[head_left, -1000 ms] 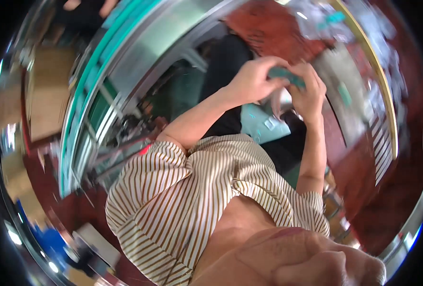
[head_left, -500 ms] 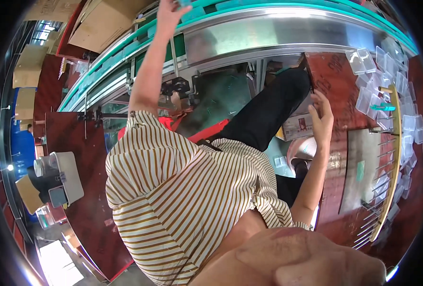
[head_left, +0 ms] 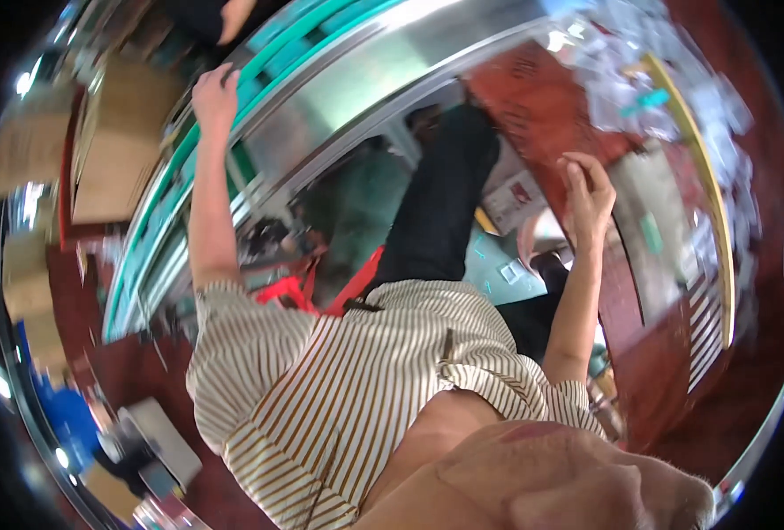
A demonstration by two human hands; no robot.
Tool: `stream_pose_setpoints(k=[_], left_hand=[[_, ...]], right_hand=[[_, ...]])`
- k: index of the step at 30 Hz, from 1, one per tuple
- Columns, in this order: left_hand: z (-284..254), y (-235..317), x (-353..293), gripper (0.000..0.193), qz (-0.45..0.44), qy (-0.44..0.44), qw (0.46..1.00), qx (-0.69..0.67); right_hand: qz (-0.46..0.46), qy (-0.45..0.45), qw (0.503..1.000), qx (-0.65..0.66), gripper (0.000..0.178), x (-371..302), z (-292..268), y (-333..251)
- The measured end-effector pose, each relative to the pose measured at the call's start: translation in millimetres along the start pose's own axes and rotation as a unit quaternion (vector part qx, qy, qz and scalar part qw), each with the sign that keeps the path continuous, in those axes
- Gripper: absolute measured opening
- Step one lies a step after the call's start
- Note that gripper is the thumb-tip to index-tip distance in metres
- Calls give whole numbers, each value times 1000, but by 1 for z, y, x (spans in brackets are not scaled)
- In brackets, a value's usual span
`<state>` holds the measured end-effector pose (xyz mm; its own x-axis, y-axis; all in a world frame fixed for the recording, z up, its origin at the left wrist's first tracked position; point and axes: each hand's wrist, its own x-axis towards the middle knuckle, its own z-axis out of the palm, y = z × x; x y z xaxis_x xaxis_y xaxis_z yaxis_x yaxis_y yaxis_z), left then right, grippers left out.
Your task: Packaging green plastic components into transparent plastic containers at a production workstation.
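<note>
My left hand [head_left: 215, 99] is stretched out at the teal-edged conveyor [head_left: 272, 66], on its left stretch. Its fingers are slightly bent and apart, and I see nothing in them. My right hand [head_left: 590, 196] hovers over the near side of the red-brown table [head_left: 533, 102], beside a grey mat [head_left: 648, 225]. The fingers are loosely curled with a gap to the thumb, and nothing shows between them. Beyond the mat stands a yellow wooden strip with thin metal pins [head_left: 705, 194], with a teal piece [head_left: 646, 101] by its upper end.
Clear plastic boxes [head_left: 617, 84] lie heaped at the far right. A metal panel [head_left: 339, 97] runs along the conveyor. Cardboard boxes [head_left: 118, 137] stand at the left, with a white bin [head_left: 173, 437] lower down. Another person's hand [head_left: 234, 19] shows beyond the conveyor.
The view has turned, and the surroundings are blurred. My left hand has moved left along the conveyor, away from a teal item near its fingers. The right hand's fingers have curled slightly.
</note>
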<state>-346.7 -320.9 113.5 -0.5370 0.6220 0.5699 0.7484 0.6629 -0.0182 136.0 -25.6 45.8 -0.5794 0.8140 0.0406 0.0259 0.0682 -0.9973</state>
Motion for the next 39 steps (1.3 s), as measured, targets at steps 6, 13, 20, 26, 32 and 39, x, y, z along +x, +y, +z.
stream_pose_setpoints(k=[6,13,20,26,32,39], left_hand=[[44,287,56,17,135,-188,902,-365],[83,468,99,67,348,107,908,-209],[138,484,139,31,376,-228,875,-201],[165,454,103,33,374,-247,859,-246],[156,439,89,36,385,-180,870,-250],[143,432,81,30,190,-197,902,-332]], right_hand=[[-137,277,951,3,25,25,-65,10],[-184,310,933,1,52,60,-38,-9],[-158,290,943,35,49,80,-36,-11],[-201,341,914,91,45,88,-28,-11],[-173,270,947,11,45,82,-41,-8],[-176,242,953,41,46,83,-38,-12]])
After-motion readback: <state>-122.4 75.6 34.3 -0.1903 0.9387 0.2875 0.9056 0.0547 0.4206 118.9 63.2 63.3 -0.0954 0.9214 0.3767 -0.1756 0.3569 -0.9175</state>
